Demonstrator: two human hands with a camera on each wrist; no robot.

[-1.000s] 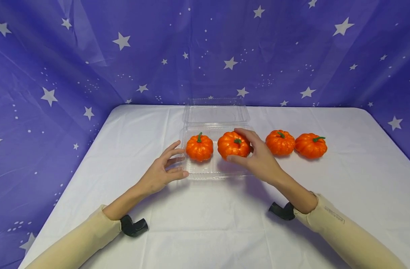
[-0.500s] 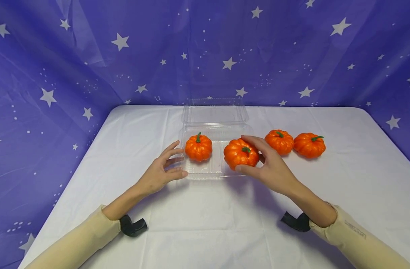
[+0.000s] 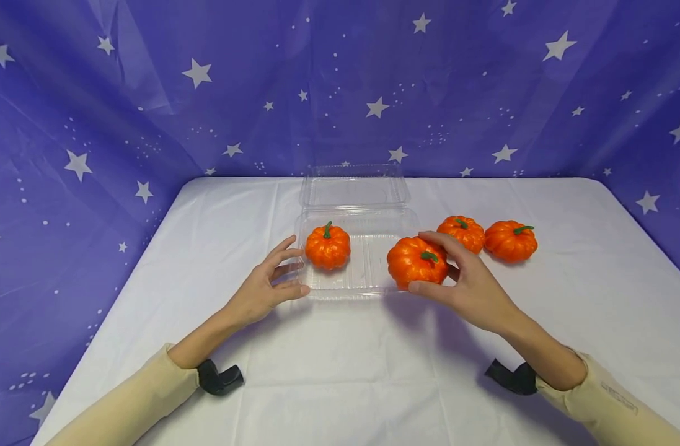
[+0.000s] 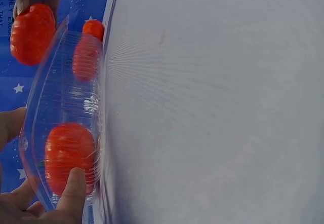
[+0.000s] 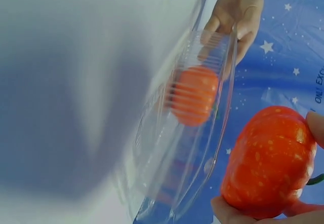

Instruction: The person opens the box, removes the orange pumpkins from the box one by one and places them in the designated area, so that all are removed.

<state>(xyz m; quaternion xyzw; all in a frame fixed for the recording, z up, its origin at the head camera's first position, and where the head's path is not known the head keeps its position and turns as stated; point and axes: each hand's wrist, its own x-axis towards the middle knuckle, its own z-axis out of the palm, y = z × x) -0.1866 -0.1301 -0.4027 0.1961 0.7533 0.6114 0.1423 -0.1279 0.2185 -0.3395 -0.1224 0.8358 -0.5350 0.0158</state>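
My right hand [image 3: 476, 288] grips an orange toy pumpkin [image 3: 413, 263] with a green stem, thumb at its front and fingers behind. In the right wrist view this pumpkin [image 5: 271, 163] is raised above the rim of a clear plastic clamshell box [image 3: 367, 263]. It overlaps the box's right end in the head view. A second pumpkin [image 3: 328, 248] sits inside the box at its left end. My left hand [image 3: 264, 288] is spread at that end, its thumb [image 4: 74, 191] against the front wall in the left wrist view and its other fingers along the side.
Two more pumpkins, one nearer [image 3: 463, 234] and one farther right [image 3: 511, 241], rest side by side on the white tablecloth [image 3: 340, 371], right of the box. The box's lid [image 3: 353, 189] lies folded back. A purple star-print curtain [image 3: 317, 80] hangs behind the table.
My right hand has moved right and toward me with the pumpkin, from over the box's middle to its right front edge. My left hand has stayed in place.
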